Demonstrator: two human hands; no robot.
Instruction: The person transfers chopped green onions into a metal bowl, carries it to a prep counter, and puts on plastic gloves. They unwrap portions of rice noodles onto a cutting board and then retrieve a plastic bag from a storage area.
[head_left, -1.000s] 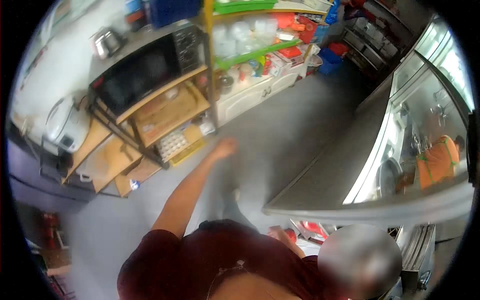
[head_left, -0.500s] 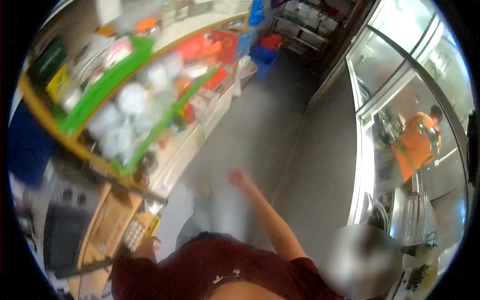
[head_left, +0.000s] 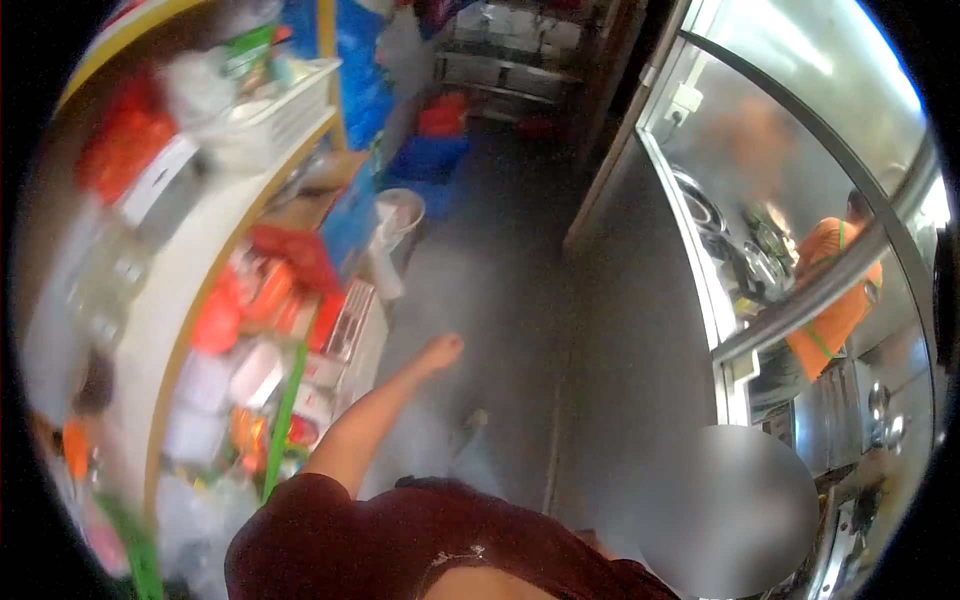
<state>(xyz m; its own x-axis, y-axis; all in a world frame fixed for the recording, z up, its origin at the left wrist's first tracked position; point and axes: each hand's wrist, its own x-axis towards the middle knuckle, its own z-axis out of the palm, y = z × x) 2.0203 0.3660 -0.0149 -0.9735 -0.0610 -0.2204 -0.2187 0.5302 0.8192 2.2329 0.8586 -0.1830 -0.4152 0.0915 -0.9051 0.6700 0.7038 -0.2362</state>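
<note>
Where the left hand [head_left: 443, 352] is held out above the grey floor [head_left: 500, 290], the nearest thing is a red-and-white box [head_left: 349, 320], to its left among packed goods [head_left: 265, 290] on a yellow-edged rack [head_left: 326, 30]. Its grip cannot be told: blur merges the fingers, so whether they are clenched, released or closed on something small is unclear. The right arm [head_left: 592, 541] shows only as a sliver of skin beside the dark red top [head_left: 400, 535]; whether this is hand or wrist, and how that hand grips, cannot be told. Farther off stands a white bucket [head_left: 412, 222], partly covered by pale hanging material [head_left: 387, 270]; beyond it, a blue container [head_left: 428, 165] lies before dim far shelves [head_left: 505, 65]. At right, behind glass [head_left: 850, 110], a person in orange [head_left: 820, 250] is crossed by a metal bar [head_left: 800, 295] hiding part of the torso. Near right, a round grey blur [head_left: 730, 510] covers whatever lies there; the leftmost goods are smeared and cut off
</note>
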